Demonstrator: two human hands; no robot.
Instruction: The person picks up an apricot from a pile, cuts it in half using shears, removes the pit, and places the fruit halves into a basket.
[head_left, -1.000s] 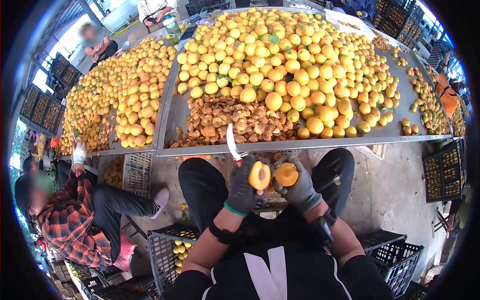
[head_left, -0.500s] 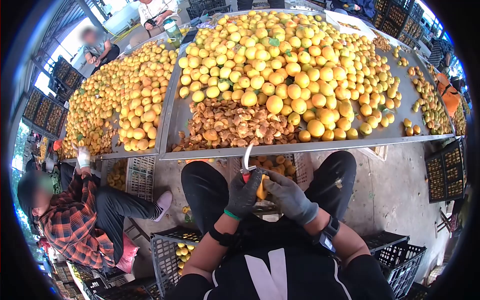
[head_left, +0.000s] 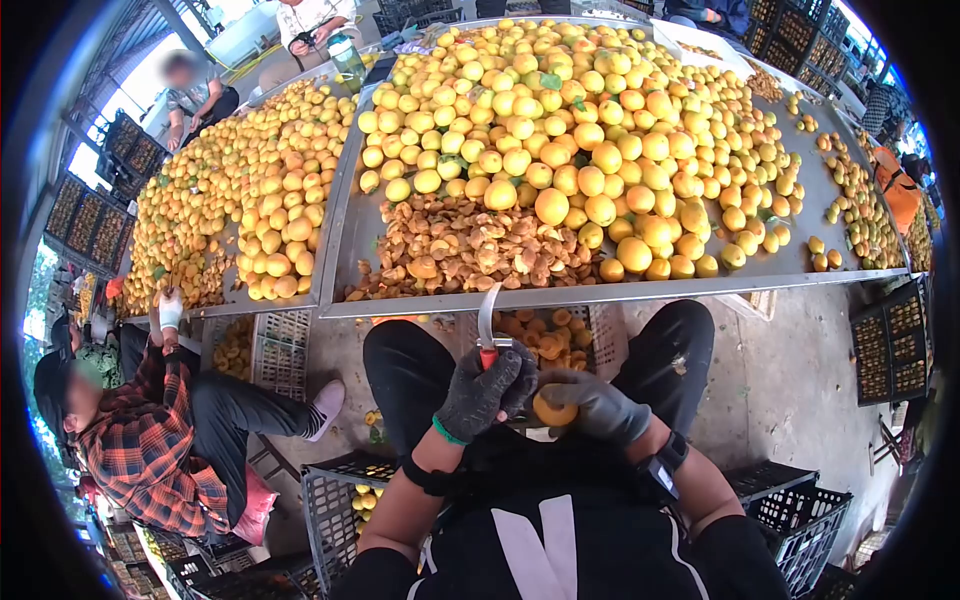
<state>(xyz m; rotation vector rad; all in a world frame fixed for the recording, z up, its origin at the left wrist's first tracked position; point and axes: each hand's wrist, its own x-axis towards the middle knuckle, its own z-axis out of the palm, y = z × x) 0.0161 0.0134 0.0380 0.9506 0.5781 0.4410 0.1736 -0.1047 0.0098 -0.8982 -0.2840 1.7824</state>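
My left hand (head_left: 488, 388), in a dark knit glove, is closed on the red handle of a small knife with a curved blade (head_left: 486, 318) pointing up and away from me. In my grey-gloved right hand (head_left: 605, 406) is an orange apricot (head_left: 553, 408), gripped between thumb and fingers; its cut state is hard to make out. The two hands are a little apart above my lap. Beyond them, a heap of whole apricots (head_left: 550, 150) covers the metal table (head_left: 420, 304), with a mound of brown pit-like pieces (head_left: 470, 250) at its near edge.
Under the table edge, between my knees, a crate holds apricot halves (head_left: 560, 338). Black crates stand at my left (head_left: 335, 510) and right (head_left: 800, 520). A person in a plaid shirt (head_left: 150, 465) sits to the left at a second apricot heap (head_left: 280, 220). Other people sit farther back.
My hands have drawn apart, the apricot moving right in my right hand. The knife has shifted slightly left and down from the fruit. The person at left has moved their gloved hand.
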